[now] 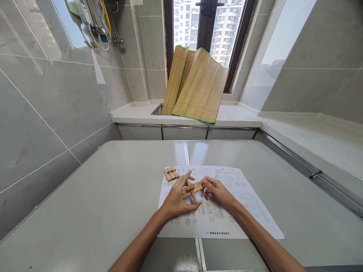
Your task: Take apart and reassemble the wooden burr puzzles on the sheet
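Several wooden puzzle pieces (191,189) are crossed together just above the printed sheet (244,211). My left hand (176,198) grips them from the left, its thumb and fingers around the ends of the thin upright stick. At the right end of the flat crosspiece, the fingertips of my right hand (215,189) are closed on the wood. Beyond my left hand, a notched wooden block group (171,174) rests on the sheet's far left corner. My fingers hide parts of the joined pieces.
The sheet lies across the seam of a pale table (119,196). Behind the table, a folded bamboo mat (201,87) leans against the window on a white ledge (136,118). Tiled walls stand on both sides, and pipes and cables (98,26) hang at upper left.
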Available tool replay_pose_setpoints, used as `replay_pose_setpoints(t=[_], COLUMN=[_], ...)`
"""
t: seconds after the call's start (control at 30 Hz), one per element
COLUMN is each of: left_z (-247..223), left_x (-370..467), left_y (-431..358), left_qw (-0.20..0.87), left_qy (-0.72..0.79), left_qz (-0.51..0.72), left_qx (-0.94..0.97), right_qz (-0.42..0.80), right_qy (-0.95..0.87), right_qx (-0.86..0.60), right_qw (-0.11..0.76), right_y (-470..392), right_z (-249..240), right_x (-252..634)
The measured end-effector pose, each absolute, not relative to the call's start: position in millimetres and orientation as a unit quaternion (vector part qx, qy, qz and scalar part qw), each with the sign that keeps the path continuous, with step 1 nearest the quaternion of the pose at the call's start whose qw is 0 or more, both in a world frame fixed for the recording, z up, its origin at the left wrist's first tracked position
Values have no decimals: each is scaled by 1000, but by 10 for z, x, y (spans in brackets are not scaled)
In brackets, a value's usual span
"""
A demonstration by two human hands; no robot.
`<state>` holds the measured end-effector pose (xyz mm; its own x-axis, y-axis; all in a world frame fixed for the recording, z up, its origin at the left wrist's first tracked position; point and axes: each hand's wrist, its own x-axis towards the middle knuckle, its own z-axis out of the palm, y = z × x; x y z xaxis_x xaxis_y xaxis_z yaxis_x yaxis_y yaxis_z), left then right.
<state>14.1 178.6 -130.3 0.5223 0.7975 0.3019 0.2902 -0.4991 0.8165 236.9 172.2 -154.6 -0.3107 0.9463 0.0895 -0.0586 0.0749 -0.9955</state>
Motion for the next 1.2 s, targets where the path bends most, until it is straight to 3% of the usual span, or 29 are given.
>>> replay_pose_setpoints(t=[0.17,0.53,0.8,1.2], left_z=[-1302,-1361,-1320,-1301], left_x=[145,137,175,158], left_y=[1752,1819,1804,1815], left_qw=[387,503,486,455], left_qy=[332,382,359,385], left_qz=[330,368,410,417], left_qx=[795,682,684,686], right_qz=[562,478,429,488], right_qy=[-616,-611,-629,-601], right_qx=[-391,-409,-424,-391], right_qw=[389,481,491,498], right_y=[1674,1649,1665,1672], right_z=[-1580,-1517,-1559,-1552], right_x=[2288,2265,2264,2281])
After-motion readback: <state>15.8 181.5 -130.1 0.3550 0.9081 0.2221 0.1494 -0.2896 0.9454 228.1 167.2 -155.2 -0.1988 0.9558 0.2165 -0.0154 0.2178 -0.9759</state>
